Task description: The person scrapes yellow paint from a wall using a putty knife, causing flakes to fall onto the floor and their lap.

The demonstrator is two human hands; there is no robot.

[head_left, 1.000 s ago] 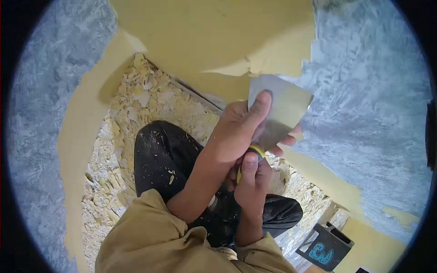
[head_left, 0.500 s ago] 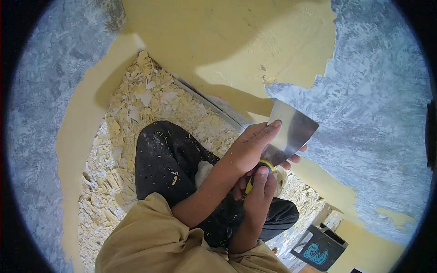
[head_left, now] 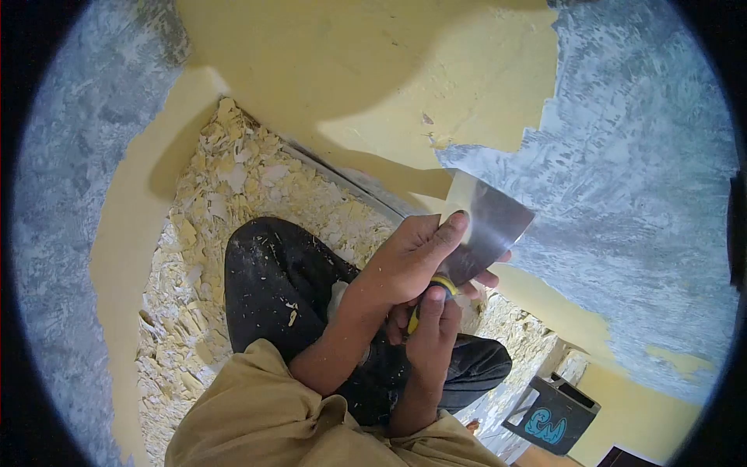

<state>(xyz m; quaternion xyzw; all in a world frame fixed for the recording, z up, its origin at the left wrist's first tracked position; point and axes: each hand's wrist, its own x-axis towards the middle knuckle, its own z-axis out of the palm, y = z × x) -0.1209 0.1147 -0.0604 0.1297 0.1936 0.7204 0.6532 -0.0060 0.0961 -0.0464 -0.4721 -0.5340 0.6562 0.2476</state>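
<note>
A putty knife (head_left: 492, 226) with a wide, shiny metal blade and a black and yellow handle is held in front of me, above my bent knees. My left hand (head_left: 412, 257) grips the blade from its left side, thumb lying on the metal face and fingertips showing past the far edge. Lower down, my right hand (head_left: 434, 317) is wrapped round the handle, its thumb near the yellow collar. The blade points up and to the right, towards the wall. Part of the handle is hidden by my fingers.
Peeled paint flakes (head_left: 194, 296) cover the floor around my dark trousers (head_left: 264, 280). The wall ahead carries yellow paint (head_left: 373, 62) and scraped grey-blue patches (head_left: 622, 171). A black stool-like object (head_left: 556, 416) with a blue logo stands lower right.
The putty knife and both hands have shifted slightly left and down in view. The surroundings shift a little too, as my head moves. The grip looks the same.
</note>
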